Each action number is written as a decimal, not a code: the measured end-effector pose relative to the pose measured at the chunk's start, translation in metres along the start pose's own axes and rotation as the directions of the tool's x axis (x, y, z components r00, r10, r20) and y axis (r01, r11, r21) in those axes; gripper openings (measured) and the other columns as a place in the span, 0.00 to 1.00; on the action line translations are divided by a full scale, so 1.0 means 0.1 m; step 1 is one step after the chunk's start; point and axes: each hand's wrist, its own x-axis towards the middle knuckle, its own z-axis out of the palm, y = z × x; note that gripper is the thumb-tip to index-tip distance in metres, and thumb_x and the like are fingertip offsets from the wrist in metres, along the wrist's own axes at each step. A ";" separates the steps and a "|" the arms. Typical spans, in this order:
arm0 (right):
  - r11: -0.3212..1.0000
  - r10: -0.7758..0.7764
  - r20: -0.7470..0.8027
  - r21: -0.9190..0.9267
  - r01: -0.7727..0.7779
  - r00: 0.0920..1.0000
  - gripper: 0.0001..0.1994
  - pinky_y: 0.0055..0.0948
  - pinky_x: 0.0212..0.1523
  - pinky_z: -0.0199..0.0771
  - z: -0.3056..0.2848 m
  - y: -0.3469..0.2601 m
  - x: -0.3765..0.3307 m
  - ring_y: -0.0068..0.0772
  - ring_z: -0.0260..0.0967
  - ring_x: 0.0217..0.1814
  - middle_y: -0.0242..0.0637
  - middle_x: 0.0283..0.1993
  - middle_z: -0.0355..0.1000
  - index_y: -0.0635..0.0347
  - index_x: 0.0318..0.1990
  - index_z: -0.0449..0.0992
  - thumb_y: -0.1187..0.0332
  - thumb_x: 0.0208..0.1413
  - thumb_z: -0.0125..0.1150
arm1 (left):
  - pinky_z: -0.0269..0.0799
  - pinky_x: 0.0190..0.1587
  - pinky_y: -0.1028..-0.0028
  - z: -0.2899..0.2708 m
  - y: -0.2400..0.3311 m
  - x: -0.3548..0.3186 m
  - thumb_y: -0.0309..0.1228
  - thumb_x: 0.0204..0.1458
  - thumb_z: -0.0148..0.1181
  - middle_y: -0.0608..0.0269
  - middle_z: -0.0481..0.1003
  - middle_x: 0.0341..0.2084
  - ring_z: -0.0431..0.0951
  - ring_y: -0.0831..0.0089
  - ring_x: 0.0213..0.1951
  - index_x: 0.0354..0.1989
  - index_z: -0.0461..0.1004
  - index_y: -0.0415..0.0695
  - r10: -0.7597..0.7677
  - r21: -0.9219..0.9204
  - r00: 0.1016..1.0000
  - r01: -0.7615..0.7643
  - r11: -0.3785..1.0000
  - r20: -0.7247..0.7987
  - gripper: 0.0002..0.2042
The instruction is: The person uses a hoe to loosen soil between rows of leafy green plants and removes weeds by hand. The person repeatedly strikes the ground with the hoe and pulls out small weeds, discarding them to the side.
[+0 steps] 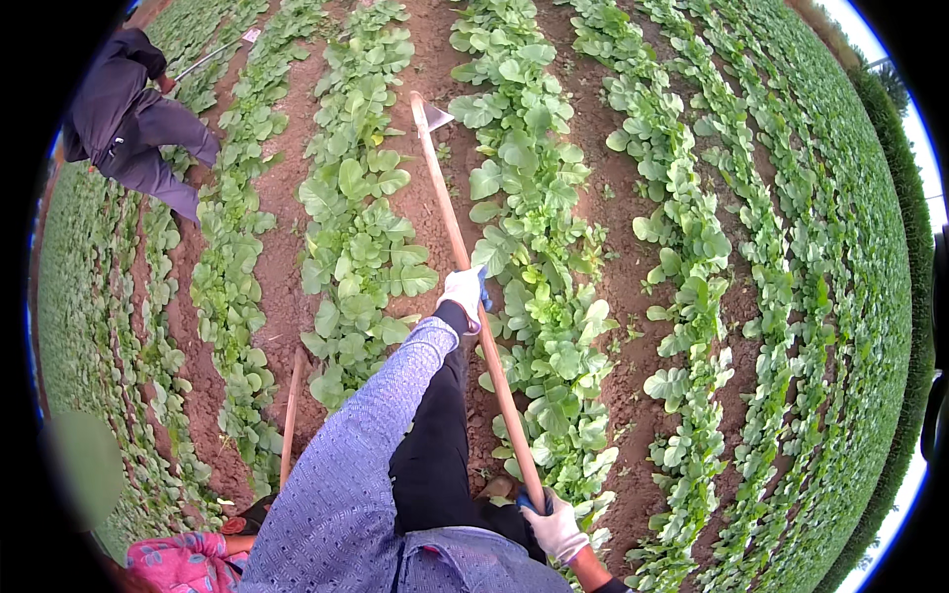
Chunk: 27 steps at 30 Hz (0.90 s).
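A long-handled hoe (450,217) runs from my right hip out between two rows of leafy green plants. Gloved in white and blue, my left hand (464,295) is wrapped round the middle of its wooden handle. Lower down, my right hand (556,529), in a similar glove, grips the handle near its butt end. The hoe's grey metal blade (435,117) is at the far end, by the leaves of the plant row (529,198) on its right. Whether the blade touches the soil I cannot tell.
Leafy rows stretch away on both sides, with brown soil furrows (628,395) between them. At upper left a person in dark clothes (129,114) bends with another hoe (213,56). A pink floral sleeve (183,563) and a wooden handle (292,415) show close at my left.
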 end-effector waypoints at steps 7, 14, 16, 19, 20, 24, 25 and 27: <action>0.933 -0.043 0.009 0.359 0.037 0.999 0.13 0.21 0.19 0.60 0.46 -1.73 2.36 0.15 0.57 0.19 0.25 0.23 0.64 0.64 0.44 0.72 0.66 0.56 0.63 | 0.66 0.19 0.67 0.30 1.70 2.15 0.37 0.54 0.57 0.63 0.65 0.13 0.67 0.69 0.14 0.21 0.69 0.42 0.069 0.141 0.997 -0.066 0.988 -0.021 0.14; 0.968 0.002 0.123 0.248 -0.032 0.992 0.17 0.28 0.30 0.71 0.84 -1.96 3.25 0.26 0.69 0.26 0.37 0.29 0.74 0.69 0.46 0.71 0.66 0.55 0.64 | 0.70 0.22 0.64 -0.57 1.36 3.81 0.40 0.55 0.53 0.57 0.71 0.16 0.73 0.65 0.17 0.25 0.72 0.38 0.321 0.685 0.946 -0.204 0.700 -0.047 0.16; 0.905 0.182 0.115 0.368 -0.212 0.977 0.15 0.27 0.26 0.69 0.41 -1.64 3.37 0.23 0.67 0.23 0.34 0.26 0.72 0.67 0.45 0.72 0.68 0.55 0.64 | 0.70 0.21 0.64 0.47 1.12 3.39 0.40 0.54 0.53 0.58 0.71 0.14 0.73 0.66 0.17 0.25 0.73 0.38 0.131 0.514 0.991 -0.092 0.853 -0.040 0.16; 0.828 0.236 0.200 0.470 -0.305 0.951 0.11 0.22 0.14 0.57 0.55 -1.82 2.94 0.14 0.58 0.15 0.24 0.19 0.64 0.63 0.43 0.71 0.69 0.55 0.63 | 0.71 0.21 0.64 0.28 1.15 3.07 0.39 0.53 0.55 0.57 0.72 0.15 0.73 0.67 0.17 0.26 0.72 0.37 0.037 0.542 0.995 0.021 0.840 -0.096 0.15; 0.831 0.247 0.205 0.459 -0.316 0.947 0.11 0.22 0.15 0.59 0.55 -1.70 2.79 0.16 0.59 0.16 0.25 0.20 0.65 0.64 0.42 0.72 0.68 0.56 0.62 | 0.71 0.21 0.64 0.28 0.99 2.86 0.39 0.52 0.56 0.57 0.72 0.16 0.74 0.67 0.18 0.29 0.71 0.36 0.044 0.516 0.991 0.028 0.856 -0.127 0.15; 0.856 0.292 0.193 0.385 -0.346 0.937 0.10 0.21 0.14 0.57 0.44 -1.16 1.58 0.16 0.57 0.14 0.23 0.18 0.62 0.60 0.40 0.71 0.70 0.53 0.64 | 0.72 0.23 0.62 -0.14 0.03 2.00 0.40 0.52 0.58 0.51 0.73 0.23 0.76 0.62 0.22 0.37 0.68 0.35 0.118 0.561 0.959 0.049 0.826 -0.257 0.17; 0.828 0.363 0.209 0.375 -0.418 0.908 0.13 0.20 0.14 0.58 0.32 -1.04 1.28 0.15 0.59 0.15 0.25 0.19 0.64 0.62 0.41 0.72 0.69 0.51 0.66 | 0.72 0.22 0.62 -0.17 -0.28 1.80 0.40 0.52 0.58 0.51 0.73 0.23 0.75 0.62 0.22 0.37 0.67 0.36 0.101 0.569 0.959 0.071 0.819 -0.264 0.17; 0.904 0.413 0.055 0.096 -0.417 0.909 0.22 0.35 0.43 0.74 0.02 -0.99 0.70 0.42 0.77 0.41 0.51 0.37 0.77 0.67 0.45 0.74 0.58 0.49 0.68 | 0.69 0.17 0.64 0.12 -0.68 1.15 0.36 0.52 0.60 0.60 0.70 0.17 0.71 0.67 0.16 0.31 0.66 0.39 0.014 0.537 0.967 0.128 0.834 -0.253 0.13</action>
